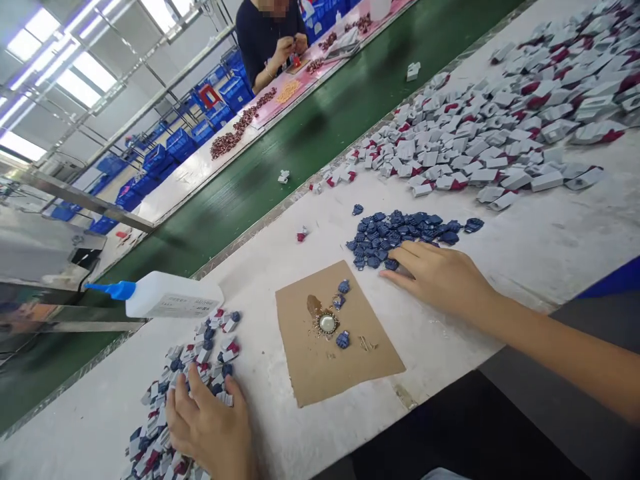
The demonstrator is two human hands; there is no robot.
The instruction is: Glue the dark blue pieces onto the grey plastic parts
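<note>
My left hand (pixel 213 423) rests with fingers spread on a pile of small grey, dark red and blue plastic parts (pixel 205 353) at lower left. My right hand (pixel 440 280) reaches to the near edge of a heap of small dark blue plastic pieces (pixel 395 230), fingers and thumb apart. One blue piece lies close to its fingertips, without a visible grip on it. Between my hands lies a brown cardboard sheet (pixel 310 373). On it are a small round cap (pixel 327 324) holding pale liquid, a wet stain and a few blue pieces (pixel 343 339).
A white bottle with a blue nozzle (pixel 173 295) lies beyond the left pile. A large heap of grey and dark red parts (pixel 480 140) covers the far right. A green conveyor belt (pixel 240 193) runs behind; across it, a person (pixel 273 43) handles small parts.
</note>
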